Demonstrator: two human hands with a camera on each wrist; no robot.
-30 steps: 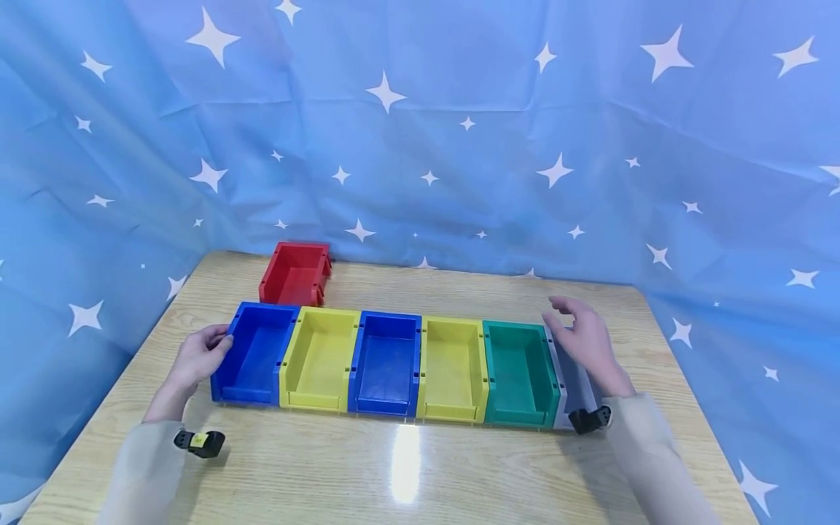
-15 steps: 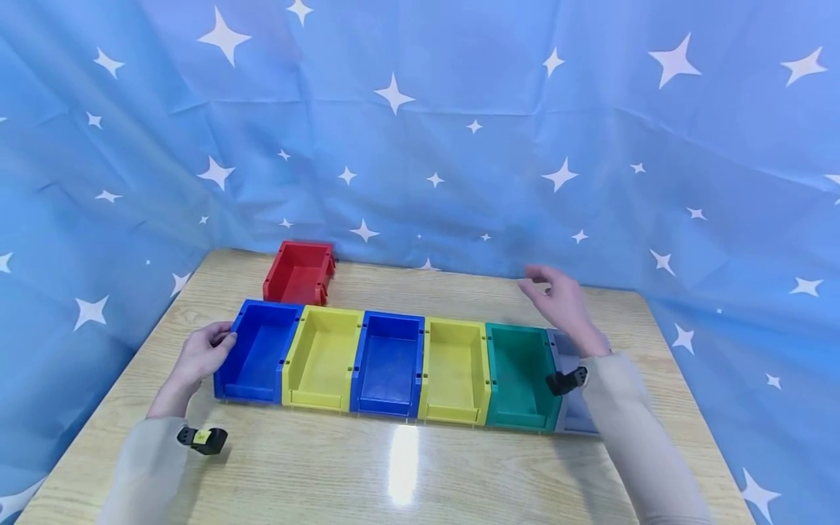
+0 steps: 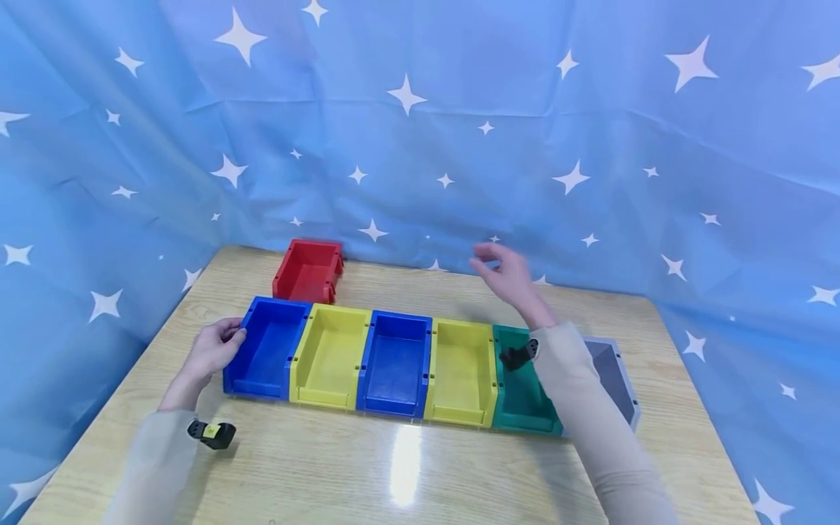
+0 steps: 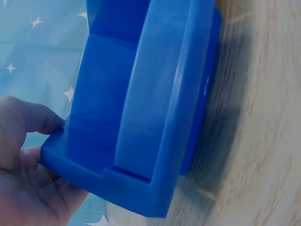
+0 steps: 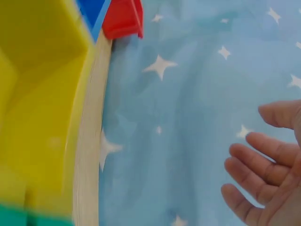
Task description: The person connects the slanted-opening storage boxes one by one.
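My left hand [image 3: 213, 348] grips the outer side wall of the leftmost blue bin [image 4: 101, 80], thumb on the rim and fingers around the outside. That bin heads a joined row: a yellow bin [image 3: 333, 351], a second blue bin [image 3: 396, 359], another yellow bin [image 3: 462, 368], a green bin [image 3: 521, 408] and a grey bin [image 3: 613, 372] at the right end. My right hand [image 3: 510, 277] is raised behind the row, fingers spread loosely with nothing in them, as the right wrist view shows. Its sleeve hides part of the green and grey bins.
A separate red bin [image 3: 308, 273] stands behind the row's left end, near the back edge of the wooden table [image 3: 315, 467]. A blue star-patterned cloth [image 3: 420, 160] hangs behind and at both sides of the table.
My right hand has travelled left and away from me, from over the grey bin to behind the green and right yellow bins. The left hand keeps its hold; the head view has shifted slightly.
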